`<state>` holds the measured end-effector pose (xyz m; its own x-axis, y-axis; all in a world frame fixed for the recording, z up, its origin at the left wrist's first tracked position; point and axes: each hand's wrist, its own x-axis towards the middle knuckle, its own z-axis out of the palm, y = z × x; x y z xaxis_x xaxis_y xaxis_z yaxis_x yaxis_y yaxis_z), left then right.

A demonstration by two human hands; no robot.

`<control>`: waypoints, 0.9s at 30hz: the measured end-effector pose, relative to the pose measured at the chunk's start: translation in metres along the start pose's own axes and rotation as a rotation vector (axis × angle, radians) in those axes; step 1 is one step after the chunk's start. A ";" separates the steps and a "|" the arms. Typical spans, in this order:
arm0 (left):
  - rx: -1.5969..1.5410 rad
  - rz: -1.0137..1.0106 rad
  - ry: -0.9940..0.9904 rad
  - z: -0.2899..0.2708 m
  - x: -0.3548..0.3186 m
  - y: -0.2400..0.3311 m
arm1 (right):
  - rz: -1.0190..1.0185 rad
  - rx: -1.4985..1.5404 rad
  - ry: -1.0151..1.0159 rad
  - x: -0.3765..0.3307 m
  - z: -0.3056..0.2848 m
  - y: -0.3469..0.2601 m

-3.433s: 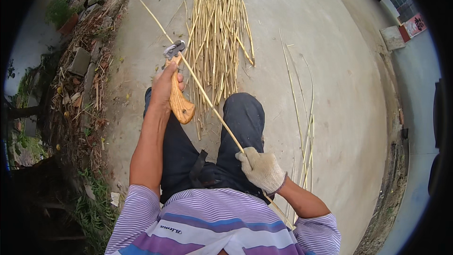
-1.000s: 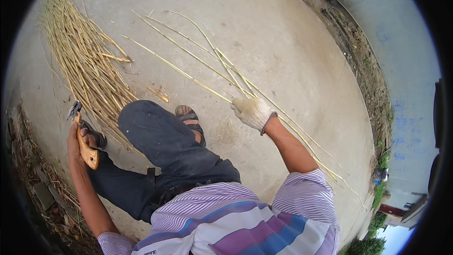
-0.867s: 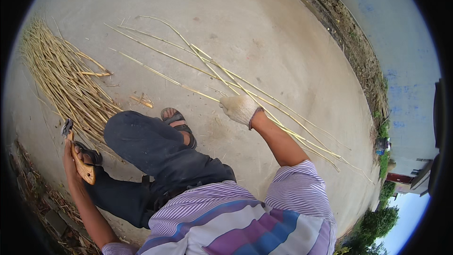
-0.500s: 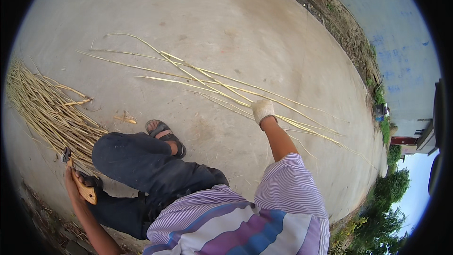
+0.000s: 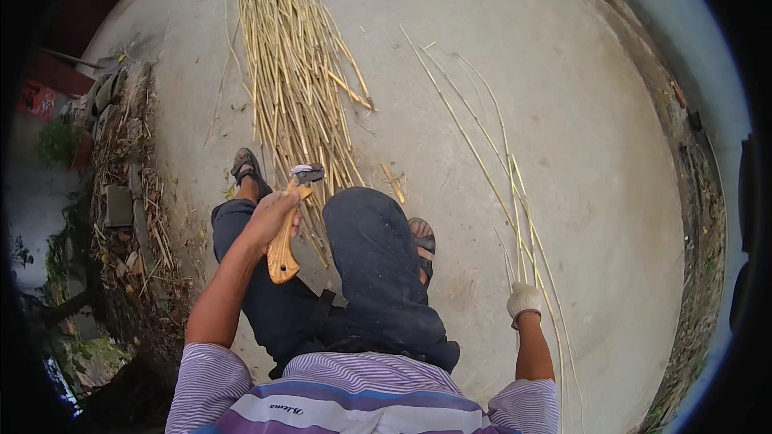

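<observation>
Bottom of frame: striped purple-white shirt, person seated, dark trousers with knees bent up toward centre.

Left hand, bare, left of centre: closed around the wooden handle of a knife. Handle end points down toward the lap, dark metal blade end sticks up just above the fist, over the left knee.

Right hand, white glove, lower right: down at the concrete floor, resting on the near ends of a few long thin stalks. Fingers look curled over them; cannot tell if it's a real grip or just contact.

Those stalks lie loose on the floor, fanning from the glove up toward upper centre, a few also trailing past the wrist to the bottom right.

Sandalled feet: one just right of the right knee, other above left of the left knee.

Behind the knees: big bundle of yellow stalks, running from the knife area up to the top edge, centre-left. Well apart from the loose stalks on the right.

Far left edge: rubble and dry weeds along the floor border.
</observation>
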<state>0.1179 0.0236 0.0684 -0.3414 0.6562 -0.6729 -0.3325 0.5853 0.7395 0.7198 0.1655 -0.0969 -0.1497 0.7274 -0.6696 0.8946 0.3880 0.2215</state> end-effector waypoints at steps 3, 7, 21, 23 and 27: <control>-0.031 0.033 0.066 -0.015 0.004 0.003 | -0.153 0.153 0.033 0.064 -0.052 -0.062; -0.146 0.127 0.179 -0.049 0.026 0.010 | -0.324 0.327 0.024 0.124 -0.147 -0.167; -0.583 0.203 0.300 -0.118 0.018 0.038 | -0.676 0.640 -0.539 0.180 -0.289 -0.555; -0.598 0.188 0.209 -0.117 0.015 0.041 | -0.756 0.491 -0.352 0.242 -0.236 -0.591; -0.621 0.164 0.147 -0.123 0.008 0.031 | -0.760 0.338 -0.150 0.225 -0.220 -0.635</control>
<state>-0.0030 -0.0116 0.0831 -0.5328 0.6156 -0.5806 -0.6964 0.0708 0.7141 0.0251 0.2075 -0.2326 -0.7253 0.2453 -0.6432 0.6550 0.5335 -0.5351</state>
